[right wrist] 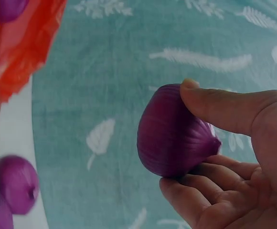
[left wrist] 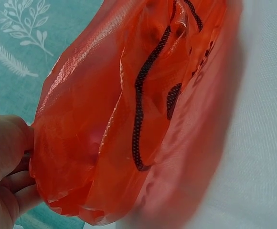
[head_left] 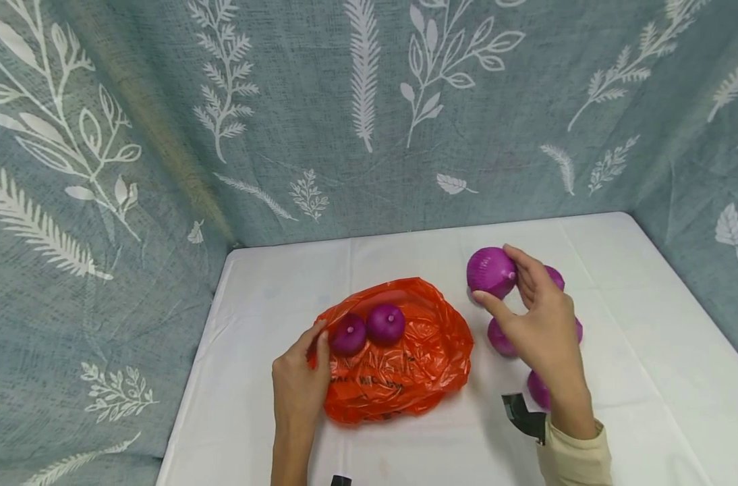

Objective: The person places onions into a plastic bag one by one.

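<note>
My right hand [head_left: 544, 331] holds a purple onion [head_left: 489, 271] between thumb and fingers, raised over the table's right half. In the right wrist view, the thumb lies on the upper side of this onion [right wrist: 165, 136] and the fingertips support it from below. My left hand [head_left: 299, 381] pinches the left rim of an orange-red plastic bag [head_left: 430, 368], fingers outside and thumb at the opening. Two more purple onions, a left one [head_left: 348, 335] and a right one [head_left: 386, 325], lie in the bag's open mouth. Black print and creases show on the bag in the left wrist view.
Several other purple onions, among them a near one [head_left: 537, 390], lie under and around my right hand, partly hidden by it. A white cloth [head_left: 266, 290] covers the table. Blue-green curtains [head_left: 320, 135] with white leaf prints stand along its back and sides.
</note>
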Action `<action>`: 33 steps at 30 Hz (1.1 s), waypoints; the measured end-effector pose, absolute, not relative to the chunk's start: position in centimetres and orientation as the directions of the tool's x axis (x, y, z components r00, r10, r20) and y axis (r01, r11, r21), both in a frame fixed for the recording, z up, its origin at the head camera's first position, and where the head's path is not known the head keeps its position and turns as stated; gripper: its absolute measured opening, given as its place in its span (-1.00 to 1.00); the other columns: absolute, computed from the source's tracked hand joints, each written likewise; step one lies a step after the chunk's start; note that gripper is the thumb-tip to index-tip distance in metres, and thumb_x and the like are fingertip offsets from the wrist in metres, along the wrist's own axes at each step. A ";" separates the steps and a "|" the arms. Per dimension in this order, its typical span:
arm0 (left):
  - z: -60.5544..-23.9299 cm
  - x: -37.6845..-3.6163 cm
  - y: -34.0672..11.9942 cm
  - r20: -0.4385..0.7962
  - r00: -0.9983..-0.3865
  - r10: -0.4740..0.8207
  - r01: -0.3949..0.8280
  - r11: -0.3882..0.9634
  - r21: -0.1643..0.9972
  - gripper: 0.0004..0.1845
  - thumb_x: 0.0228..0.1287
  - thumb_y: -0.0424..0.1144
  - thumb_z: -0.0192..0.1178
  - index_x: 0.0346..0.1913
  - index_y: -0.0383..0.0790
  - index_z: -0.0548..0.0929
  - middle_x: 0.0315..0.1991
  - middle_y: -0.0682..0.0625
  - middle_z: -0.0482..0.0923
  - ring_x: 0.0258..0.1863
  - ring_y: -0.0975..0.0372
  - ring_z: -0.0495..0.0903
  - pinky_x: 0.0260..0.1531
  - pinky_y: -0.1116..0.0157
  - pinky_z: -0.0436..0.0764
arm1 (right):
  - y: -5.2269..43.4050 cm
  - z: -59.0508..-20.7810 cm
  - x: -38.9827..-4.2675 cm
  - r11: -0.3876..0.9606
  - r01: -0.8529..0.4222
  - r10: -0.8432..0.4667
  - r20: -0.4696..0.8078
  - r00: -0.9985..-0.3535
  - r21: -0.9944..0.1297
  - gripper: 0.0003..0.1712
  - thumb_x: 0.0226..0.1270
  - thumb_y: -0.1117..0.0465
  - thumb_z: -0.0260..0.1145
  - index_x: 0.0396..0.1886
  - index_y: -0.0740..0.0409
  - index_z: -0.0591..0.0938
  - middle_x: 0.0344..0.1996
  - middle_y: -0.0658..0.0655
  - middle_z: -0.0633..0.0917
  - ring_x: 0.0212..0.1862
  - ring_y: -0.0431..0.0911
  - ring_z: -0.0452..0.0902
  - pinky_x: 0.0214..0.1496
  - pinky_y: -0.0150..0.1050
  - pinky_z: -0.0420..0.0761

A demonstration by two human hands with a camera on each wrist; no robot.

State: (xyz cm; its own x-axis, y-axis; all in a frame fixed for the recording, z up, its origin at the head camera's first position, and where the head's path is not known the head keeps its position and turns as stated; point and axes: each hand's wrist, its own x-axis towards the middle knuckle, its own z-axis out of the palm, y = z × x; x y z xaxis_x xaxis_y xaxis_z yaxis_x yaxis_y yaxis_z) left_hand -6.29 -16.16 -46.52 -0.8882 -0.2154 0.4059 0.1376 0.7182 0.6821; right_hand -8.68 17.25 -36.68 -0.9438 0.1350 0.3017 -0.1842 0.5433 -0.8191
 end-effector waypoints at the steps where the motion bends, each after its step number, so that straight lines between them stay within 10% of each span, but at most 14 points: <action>1: -46.5 -6.3 -16.2 0.406 -0.888 -0.216 0.138 0.717 0.683 -0.71 0.50 -0.27 0.33 0.17 -0.31 0.77 0.05 -0.24 0.78 0.06 -0.08 0.78 0.06 -0.03 0.73 | 16.9 -36.8 -8.8 0.540 -0.190 0.124 0.301 -0.946 -0.820 -0.07 0.21 0.16 0.68 0.55 0.03 0.46 0.45 0.14 0.56 0.46 0.07 0.48 0.37 0.03 0.54; 33: -47.1 -6.4 -16.6 0.404 -0.890 -0.213 0.138 0.718 0.682 -0.71 0.50 -0.27 0.33 0.17 -0.31 0.77 0.05 -0.24 0.78 0.07 -0.07 0.78 0.06 -0.02 0.73 | 10.0 -45.9 -11.6 0.636 -0.130 -0.114 0.074 -0.991 -0.760 -0.14 0.30 0.16 0.60 0.52 0.19 0.42 0.18 0.38 0.72 0.18 0.21 0.70 0.27 0.18 0.67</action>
